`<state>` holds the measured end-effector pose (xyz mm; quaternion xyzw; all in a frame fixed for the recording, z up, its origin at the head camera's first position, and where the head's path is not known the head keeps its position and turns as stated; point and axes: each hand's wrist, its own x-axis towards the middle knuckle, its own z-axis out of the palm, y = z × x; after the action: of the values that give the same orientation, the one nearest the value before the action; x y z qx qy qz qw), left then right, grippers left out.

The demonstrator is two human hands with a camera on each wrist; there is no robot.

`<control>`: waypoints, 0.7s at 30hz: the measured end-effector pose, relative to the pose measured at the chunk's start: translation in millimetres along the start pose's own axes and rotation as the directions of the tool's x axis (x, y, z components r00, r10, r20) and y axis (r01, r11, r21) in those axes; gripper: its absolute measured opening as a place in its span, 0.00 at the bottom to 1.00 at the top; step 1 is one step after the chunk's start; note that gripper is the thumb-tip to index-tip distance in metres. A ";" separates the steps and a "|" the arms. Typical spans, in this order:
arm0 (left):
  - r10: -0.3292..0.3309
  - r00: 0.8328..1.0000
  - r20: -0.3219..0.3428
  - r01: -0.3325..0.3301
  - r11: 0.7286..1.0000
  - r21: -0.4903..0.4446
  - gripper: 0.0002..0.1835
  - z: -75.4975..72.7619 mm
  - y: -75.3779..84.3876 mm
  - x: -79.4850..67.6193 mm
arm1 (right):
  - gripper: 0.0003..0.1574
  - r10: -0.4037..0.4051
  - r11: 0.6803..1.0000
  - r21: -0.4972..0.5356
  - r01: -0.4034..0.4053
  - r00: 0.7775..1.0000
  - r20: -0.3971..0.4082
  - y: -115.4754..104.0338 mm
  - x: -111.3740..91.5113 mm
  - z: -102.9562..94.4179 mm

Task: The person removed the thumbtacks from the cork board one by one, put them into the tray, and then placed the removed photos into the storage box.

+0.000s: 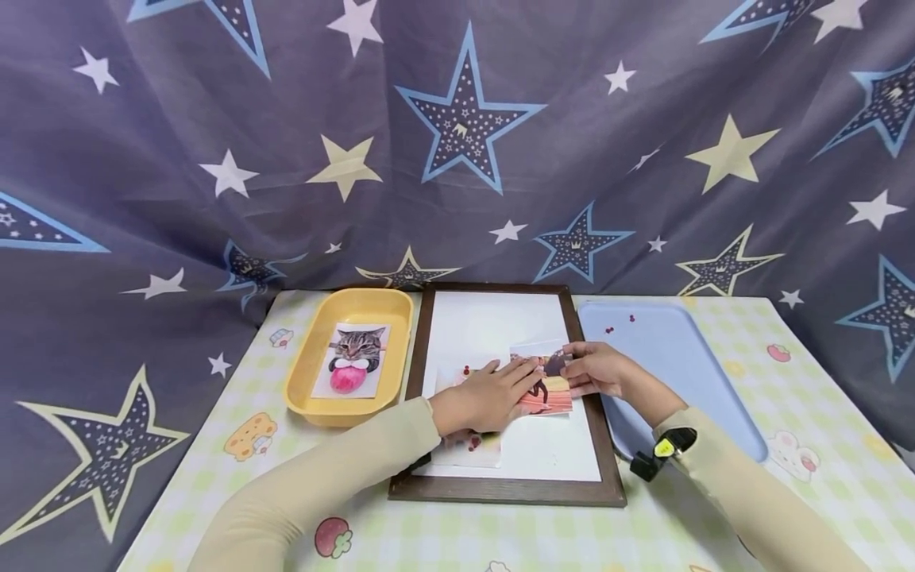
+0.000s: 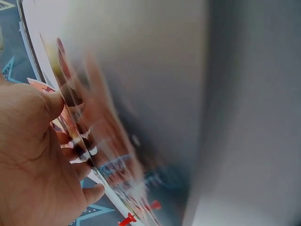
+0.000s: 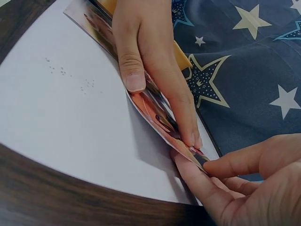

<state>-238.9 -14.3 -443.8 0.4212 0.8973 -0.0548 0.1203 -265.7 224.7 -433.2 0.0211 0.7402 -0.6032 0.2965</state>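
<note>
A white board with a dark brown wooden frame lies on the table. My left hand lies across it with fingers extended, pressing on a reddish photo with a dark figure. In the right wrist view, the thumb and fingers of my right hand pinch that photo's edge, which lifts off the white surface. Another photo lies on the board's left half, partly hidden beneath my left hand and wrist. Red pushpins stand at its top and bottom.
To the left stands a yellow tray holding a cat photo with a pink ball. At the right lies a blue tray with several red pushpins. A starry curtain hangs behind the checked tablecloth.
</note>
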 end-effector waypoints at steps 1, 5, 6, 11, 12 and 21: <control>-0.003 1.000 -0.001 0.003 1.000 0.002 0.35 0.1 -0.3 0.0 | 0.36 0.001 1.000 -0.002 -0.001 1.000 -0.005 -0.2 0.2 0.5; -0.017 1.000 -0.007 0.017 1.000 0.022 0.35 -0.1 -1.7 -0.2 | 0.39 0.003 1.000 -0.018 -0.003 1.000 -0.021 -1.1 0.2 2.3; -0.018 1.000 -0.008 0.018 1.000 0.023 0.35 -0.7 -2.0 -1.0 | 0.39 0.003 1.000 -0.025 -0.003 1.000 -0.025 -1.1 -0.1 2.7; -0.003 1.000 -0.014 0.003 0.999 -0.035 0.32 -5.4 -4.8 -6.5 | 0.39 0.006 0.999 -0.040 -0.008 0.999 -0.043 0.4 -0.5 3.1; 0.000 1.000 -0.016 -0.001 0.999 -0.049 0.32 -6.3 -5.9 -7.7 | 0.39 0.010 0.999 -0.038 -0.012 0.999 -0.050 0.5 -0.6 3.7; 0.007 0.997 -0.073 -0.014 0.995 -0.097 0.31 -15.1 -20.6 -12.2 | 0.39 -0.002 1.000 -0.010 0.001 0.999 -0.051 -1.1 -0.9 6.3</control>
<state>-249.8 -33.4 -426.1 0.4212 0.9005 0.0050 0.1081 -262.8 219.0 -432.4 0.0344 0.7505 -0.5989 0.2773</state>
